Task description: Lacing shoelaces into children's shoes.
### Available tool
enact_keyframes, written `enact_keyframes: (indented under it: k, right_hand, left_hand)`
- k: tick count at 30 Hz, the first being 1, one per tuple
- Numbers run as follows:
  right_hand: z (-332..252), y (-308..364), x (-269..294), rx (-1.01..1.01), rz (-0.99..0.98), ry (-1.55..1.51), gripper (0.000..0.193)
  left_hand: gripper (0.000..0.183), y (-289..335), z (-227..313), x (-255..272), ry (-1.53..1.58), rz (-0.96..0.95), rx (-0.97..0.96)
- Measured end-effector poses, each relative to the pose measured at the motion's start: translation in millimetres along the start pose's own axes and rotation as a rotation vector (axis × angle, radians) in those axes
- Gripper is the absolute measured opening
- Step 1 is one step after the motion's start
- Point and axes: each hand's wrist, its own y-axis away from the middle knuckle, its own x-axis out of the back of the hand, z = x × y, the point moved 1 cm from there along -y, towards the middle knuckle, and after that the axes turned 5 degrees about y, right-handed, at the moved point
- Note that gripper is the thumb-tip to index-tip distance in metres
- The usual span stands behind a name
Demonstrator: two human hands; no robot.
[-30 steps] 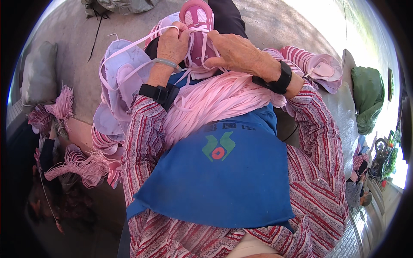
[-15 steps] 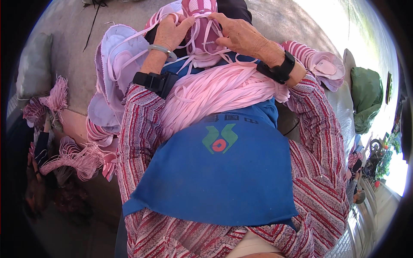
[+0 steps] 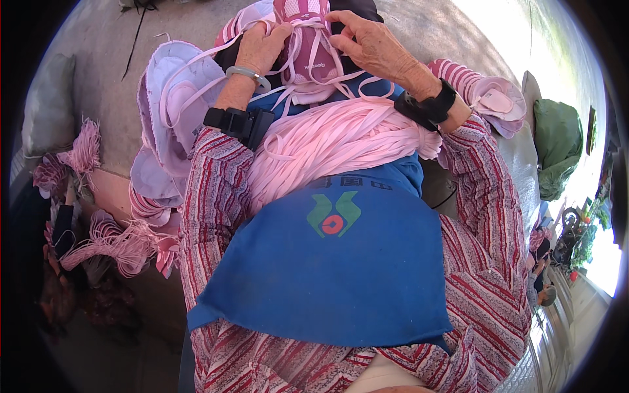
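A pink shoe upper [image 3: 316,62] rests at my knees with its tongue towards me, pale pink shoelace [image 3: 306,23] crossing its front. At its left edge, my left hand [image 3: 261,49] is closed with a loop of lace running over the fingers; the fingertips are partly hidden. On the right, my right hand [image 3: 375,49] has its thumb and forefinger apart beside the upper's edge, and I see nothing held between them. A thick bundle of pink laces [image 3: 341,141] lies across my lap on the blue apron [image 3: 327,275].
More pink shoe uppers [image 3: 173,98] are stacked on the left, and others [image 3: 495,98] lie on the right. Pink lace bunches [image 3: 118,249] sit at the lower left. A grey sack [image 3: 51,105] and a green bag [image 3: 557,141] stand on either side. People are at both edges.
My right hand has drawn slightly right, away from the upper, and its thumb and forefinger have spread. My left hand stays at the upper's left edge.
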Motion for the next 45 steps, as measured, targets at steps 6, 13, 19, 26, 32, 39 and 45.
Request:
enact_keyframes:
  k: [6, 13, 19, 26, 32, 39, 45]
  right_hand:
    - [3.2, -25.3, -5.0, 0.262, 0.348, -0.007, 0.014]
    - [-3.5, -34.8, 10.6, 0.018, 0.122, -0.178, 0.019]
    - [0.1, -43.6, 2.9, 0.235, 0.011, -0.083, 0.015]
    - [-3.5, -36.0, -5.5, 0.315, 0.258, 0.147, 0.013]
    - [-0.8, -42.8, 6.9, 0.386, 0.12, 0.003, 0.014]
    - [3.3, -51.1, 9.5, 0.349, -0.009, 0.048, 0.016]
    - [0.9, -49.6, 1.9, 0.436, 0.132, 0.155, 0.014]
  left_hand:
    - [0.046, -1.7, 0.6, 2.5, -0.084, -0.022, -0.027]
    - [0.036, 3.8, -1.0, 1.1, 0.145, -0.047, -0.081]
    - [0.045, 11.8, 4.4, 6.3, 0.04, 0.003, -0.061]
    - [0.044, 46.6, 22.7, 22.6, -0.386, -0.174, -0.224]
    - [0.034, 49.8, 23.4, 27.3, -0.376, -0.279, -0.142]
    - [0.034, 50.6, 17.2, 31.1, -0.226, -0.26, -0.267]
    - [0.029, 54.1, 24.3, 34.2, 0.032, -0.273, -0.146]
